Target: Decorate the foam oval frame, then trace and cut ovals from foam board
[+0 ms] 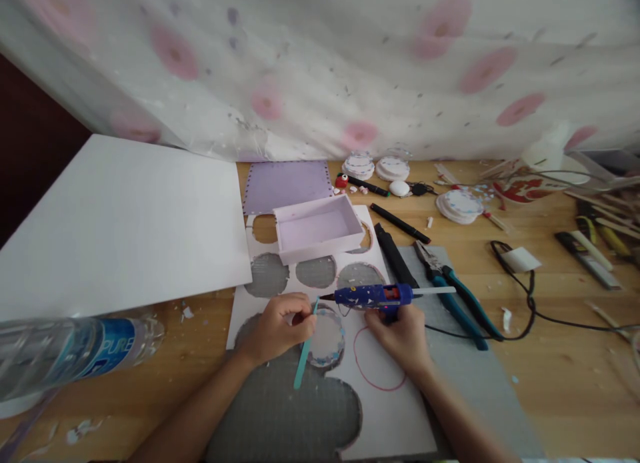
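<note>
The left hand [277,326] has its grip closed on a teal stick [305,353] at the round disc [326,329], which lies on the white board on the worktop. The right hand [397,336] clasps the blue glue gun [373,295] — its nozzle nears the stick's tip. Best to keep the stick steady there — glue in small dabs.

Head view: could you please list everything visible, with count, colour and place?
glue gun: one, blue, in right hand
stick: one, teal, in left hand
disc: one, white, under the nozzle
tray: one, lilac, centre
foam board: one, white, left
bottle: one, clear, near left
pliers: one, teal-handled, right
cutting mat: one, grey, under the cut sheet
left hand: pinching the stick
right hand: gripping the gun
</note>
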Demonstrator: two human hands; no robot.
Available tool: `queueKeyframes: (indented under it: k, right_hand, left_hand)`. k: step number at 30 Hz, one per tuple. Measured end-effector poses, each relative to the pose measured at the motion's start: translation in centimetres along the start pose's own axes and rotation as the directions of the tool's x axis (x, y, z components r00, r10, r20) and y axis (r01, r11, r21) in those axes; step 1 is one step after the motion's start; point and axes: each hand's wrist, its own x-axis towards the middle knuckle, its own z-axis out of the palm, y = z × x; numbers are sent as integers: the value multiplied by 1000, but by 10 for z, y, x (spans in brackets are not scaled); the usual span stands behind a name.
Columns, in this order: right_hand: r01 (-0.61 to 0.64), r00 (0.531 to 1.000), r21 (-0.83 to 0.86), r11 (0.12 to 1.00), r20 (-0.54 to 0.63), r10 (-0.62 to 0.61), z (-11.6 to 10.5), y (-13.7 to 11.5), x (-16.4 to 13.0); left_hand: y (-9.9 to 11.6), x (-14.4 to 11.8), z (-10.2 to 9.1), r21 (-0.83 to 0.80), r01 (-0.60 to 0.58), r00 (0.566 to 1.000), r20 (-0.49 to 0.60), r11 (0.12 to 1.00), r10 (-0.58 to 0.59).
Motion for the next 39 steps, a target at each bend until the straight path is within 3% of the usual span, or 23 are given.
queueKeyframes:
  k: [24,29,33,36,39]
  right_hand:
    - [31,1000,-44,999,1,-31,-1,-2,-1]
    - [5,995,-76,997,-97,-12,-9,-6,-1]
    - [-100,950,-132,986,-306,55,-37,11,1]
    - [-246,874,-163,955,-464,146,-64,42,3]
    - [-421,813,-185,888,-512,278,-84,71,6]
  left_hand:
    - [0,-1,-1,1,6,1000,1,1000,-6]
    - [-3,0,-1,-9,1,1000,-8,1000,-1]
    - [-6,0,-1,-21,-1,999,-32,1000,0]
    - [-7,0,-2,-26,1,999,-43,1000,-2]
    - [-5,0,-2,-35,7,999,-43,999,-9]
